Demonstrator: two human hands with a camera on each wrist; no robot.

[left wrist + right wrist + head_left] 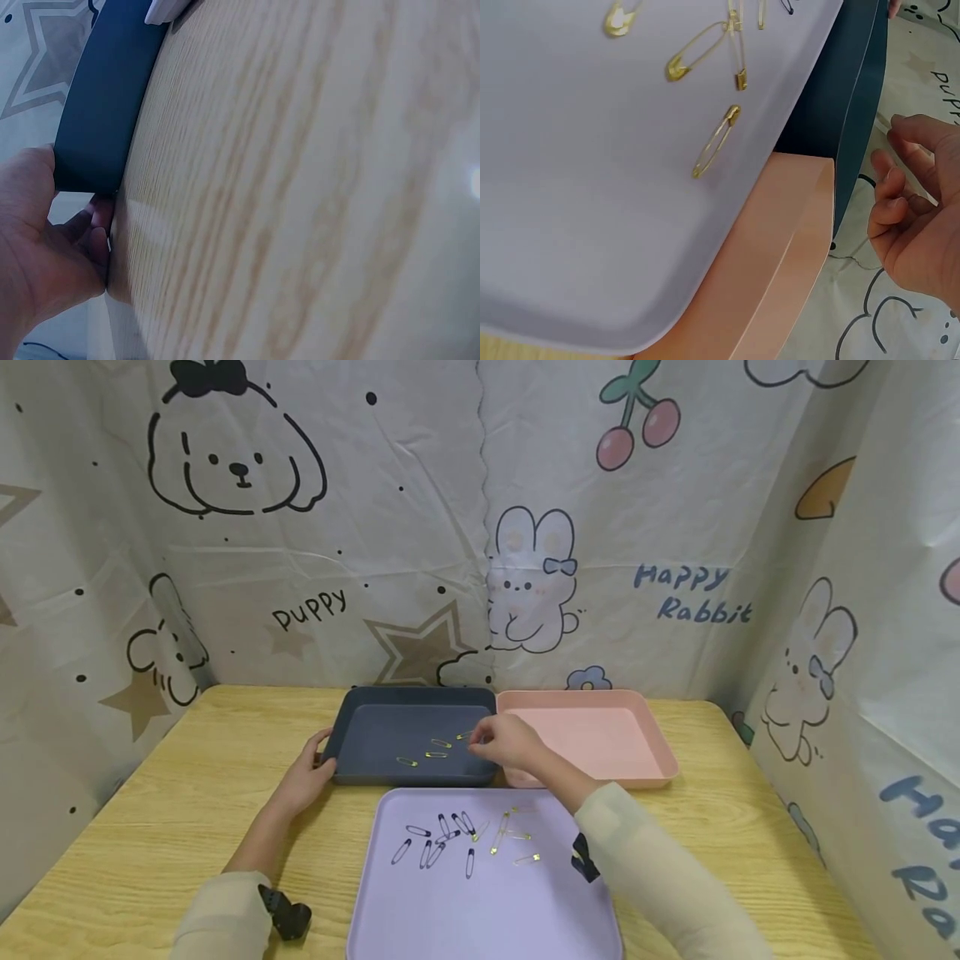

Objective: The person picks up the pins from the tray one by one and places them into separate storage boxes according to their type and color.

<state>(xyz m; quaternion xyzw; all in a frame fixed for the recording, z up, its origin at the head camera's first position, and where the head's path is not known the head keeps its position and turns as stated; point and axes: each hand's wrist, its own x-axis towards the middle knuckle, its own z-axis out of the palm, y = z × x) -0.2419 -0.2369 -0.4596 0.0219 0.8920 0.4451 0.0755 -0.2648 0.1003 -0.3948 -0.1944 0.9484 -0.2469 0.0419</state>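
At its left end, the dark blue tray (408, 779) is gripped by my left hand (303, 775); in the left wrist view the thumb lies against the tray wall (101, 112). My right hand (510, 742) hovers over the tray's right end with fingers loosely bent, and no pin shows between them in the right wrist view. Right at its fingertips is a gold safety pin (464, 736). Several gold safety pins, one a pin (407, 762) near the front, lie in that tray. The lilac tray (480, 918) holds black safety pins (470, 863) and gold safety pins (527, 859).
A pink tray (592, 735) stands against the right side of the dark one, under my right forearm. The lilac tray sits in front of both on the wooden table (187, 793). A printed cloth (420, 527) hangs behind and beside the table.
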